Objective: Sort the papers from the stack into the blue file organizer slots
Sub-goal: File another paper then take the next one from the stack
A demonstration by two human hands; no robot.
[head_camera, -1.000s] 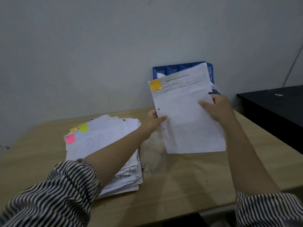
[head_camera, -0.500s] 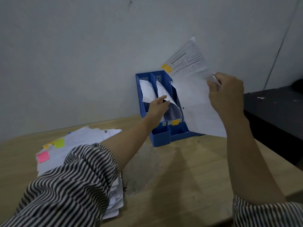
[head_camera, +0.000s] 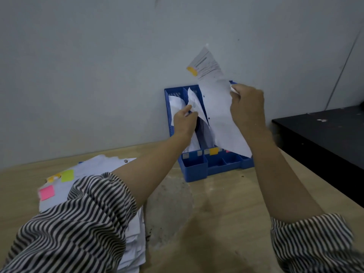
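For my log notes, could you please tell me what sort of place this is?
Probably a plain office or study corner: a blue file organizer against a bare wall, and a paper stack on a wooden desk.

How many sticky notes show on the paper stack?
3: pink at the stack's near-left corner, green behind it, orange partly tucked beside the green. Others may be hidden under the sleeve.

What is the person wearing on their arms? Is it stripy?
Yes, very stripy. Both arms have loose sleeves with thin black and white stripes, the left sleeve and the right sleeve. They are pushed up, so the forearms are bare. The left hand and right hand are bare too: no gloves, and no rings or watch that I can see.
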